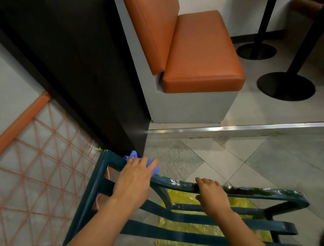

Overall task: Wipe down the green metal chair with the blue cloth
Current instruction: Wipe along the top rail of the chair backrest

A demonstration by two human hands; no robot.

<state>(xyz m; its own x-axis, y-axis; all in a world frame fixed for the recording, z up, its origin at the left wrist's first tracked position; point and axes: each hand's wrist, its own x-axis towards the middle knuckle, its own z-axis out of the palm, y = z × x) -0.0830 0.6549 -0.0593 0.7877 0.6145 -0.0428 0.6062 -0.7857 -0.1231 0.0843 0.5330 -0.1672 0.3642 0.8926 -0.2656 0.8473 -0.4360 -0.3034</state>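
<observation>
The green metal chair [253, 192] fills the lower middle of the view, its worn top rail running from upper left to lower right with slats below. My left hand [135, 179] presses the blue cloth [152, 166] against the left end of that rail, and the cloth shows only past my fingers and at the knuckles. My right hand [210, 193] grips the rail further right, fingers curled over its top edge. White scuffs and a dark stain mark the rail on both sides of my right hand.
A yellow plastic sheet [199, 231] lies under the chair slats. An orange mesh panel [38, 165] leans at the left. Beyond a metal floor strip [250, 127] stand an orange-cushioned bench [201, 65], a dark wall panel [81, 70] and black round table bases [285, 85].
</observation>
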